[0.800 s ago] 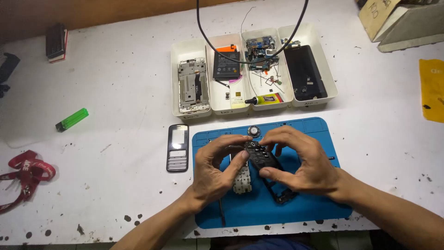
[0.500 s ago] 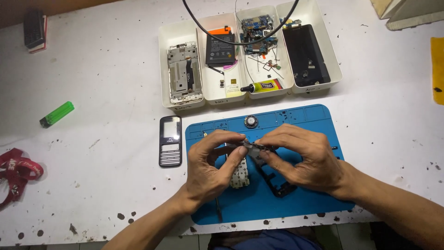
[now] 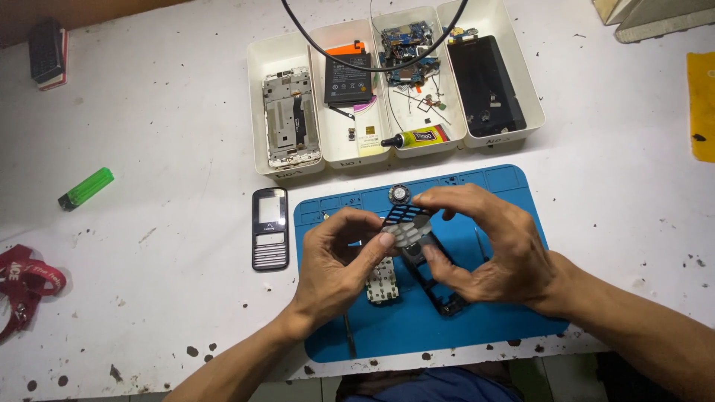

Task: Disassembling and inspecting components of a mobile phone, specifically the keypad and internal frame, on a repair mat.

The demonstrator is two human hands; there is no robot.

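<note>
Both hands meet over the middle of the blue rubber work mat (image 3: pixel 514 313), which lies at the near edge of the white, speckled bench (image 3: pixel 149 193). Between them is a thin black plastic keypad frame with a pale grey rubber key sheet (image 3: pixel 406 227). It is raised off the mat, and its long axis runs slantwise from the mat's far-left side towards its near right. The left hand (image 3: pixel 339 260) comes at it from the left and pinches its near-left edge between thumb and forefinger; the right hand (image 3: pixel 491 249) arches over from the right, fingertips on the far end and thumb under the near end. Both are equally close, each touching the piece.

Under the hands, on the mat, lies a small green circuit board with metal contact domes (image 3: pixel 382 283), and a black phone body frame (image 3: pixel 439 294) runs towards the mat's near right. Both are partly covered by the hands, so their full outlines cannot be made out. Whether the key sheet is seated in the frame or only resting on it is hard to tell. A small round speaker disc (image 3: pixel 399 194) sits at the mat's far edge. A black phone front cover (image 3: pixel 269 228) lies on the bench just left of the mat
</note>
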